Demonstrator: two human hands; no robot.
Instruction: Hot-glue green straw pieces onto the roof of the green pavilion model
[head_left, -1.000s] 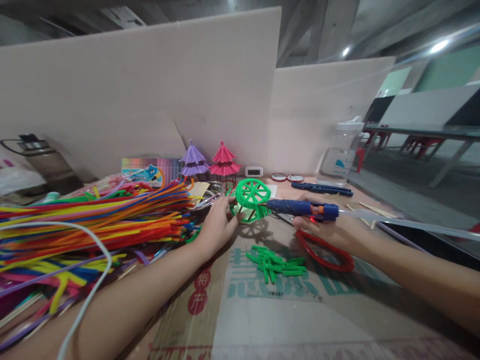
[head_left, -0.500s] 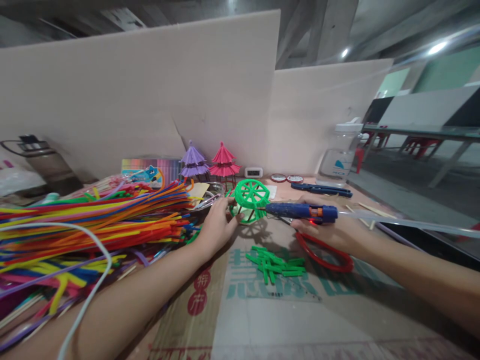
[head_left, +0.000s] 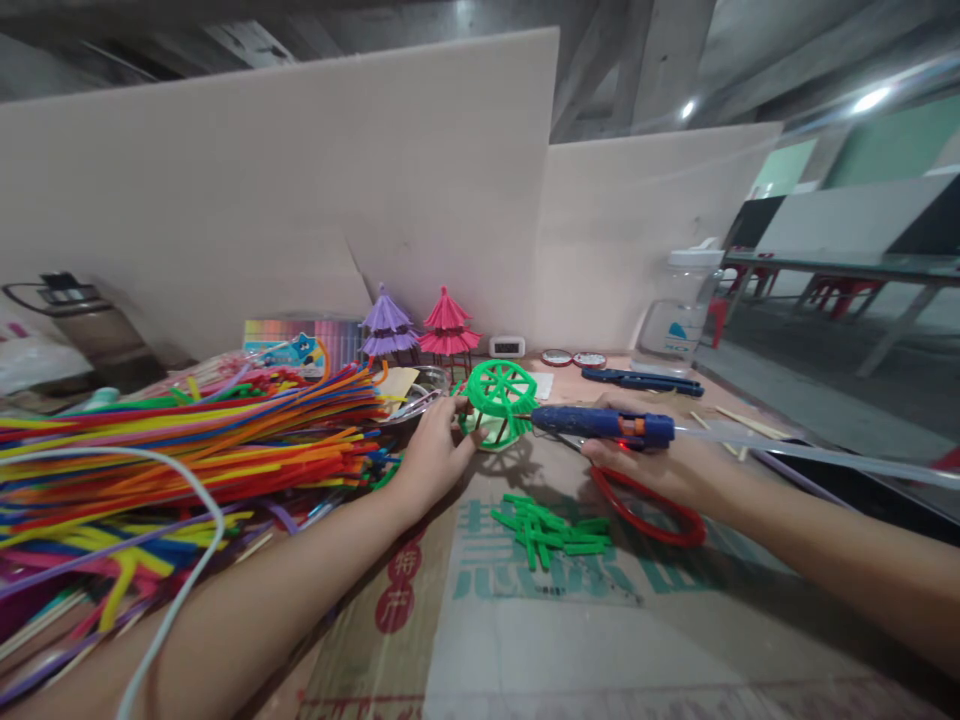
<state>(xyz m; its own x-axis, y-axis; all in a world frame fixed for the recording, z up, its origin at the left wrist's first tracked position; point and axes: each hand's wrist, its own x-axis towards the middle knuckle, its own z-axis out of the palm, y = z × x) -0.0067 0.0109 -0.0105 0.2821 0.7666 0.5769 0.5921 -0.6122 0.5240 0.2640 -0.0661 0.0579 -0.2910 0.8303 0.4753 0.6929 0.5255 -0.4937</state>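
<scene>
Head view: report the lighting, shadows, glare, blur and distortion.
In the head view, a bright lamp glares at upper right, with pale streaks near it; in the head view, the green wheel casts a spoked shadow below; in that same view, the small clock is too blurred to read, and the dark bottle at far left leans, probably from wide-lens distortion.
</scene>
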